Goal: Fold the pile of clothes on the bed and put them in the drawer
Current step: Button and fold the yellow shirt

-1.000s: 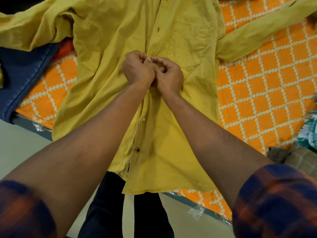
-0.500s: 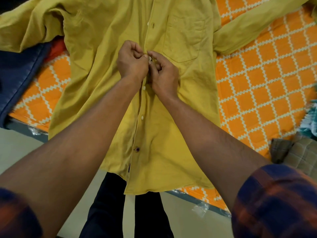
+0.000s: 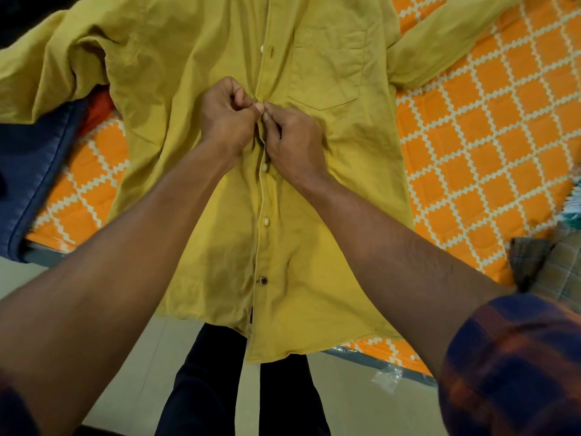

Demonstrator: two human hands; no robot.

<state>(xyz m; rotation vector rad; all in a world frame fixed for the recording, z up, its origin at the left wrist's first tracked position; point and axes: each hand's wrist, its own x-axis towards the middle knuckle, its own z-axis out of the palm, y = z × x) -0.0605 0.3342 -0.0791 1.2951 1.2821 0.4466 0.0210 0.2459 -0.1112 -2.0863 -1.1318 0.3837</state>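
A mustard-yellow shirt (image 3: 195, 89) lies front up on the orange patterned bed (image 3: 490, 130), its hem hanging over the near edge. Sleeves spread out to both sides. My left hand (image 3: 224, 116) and my right hand (image 3: 290, 138) meet at the shirt's button placket, just left of the chest pocket. Both pinch the placket edges with curled fingers at a button. Below my hands two pale buttons and one dark button are fastened. A button above my hands is undone.
A dark blue garment (image 3: 28, 158) lies at the left edge of the bed, with something red (image 3: 100, 105) beside it. A checked cloth (image 3: 550, 265) and a teal striped cloth (image 3: 573, 209) lie at the right. The floor (image 3: 151, 366) and my dark trousers (image 3: 204, 388) show below.
My hands have moved up the placket by about one button. One more pale button now shows fastened below them.
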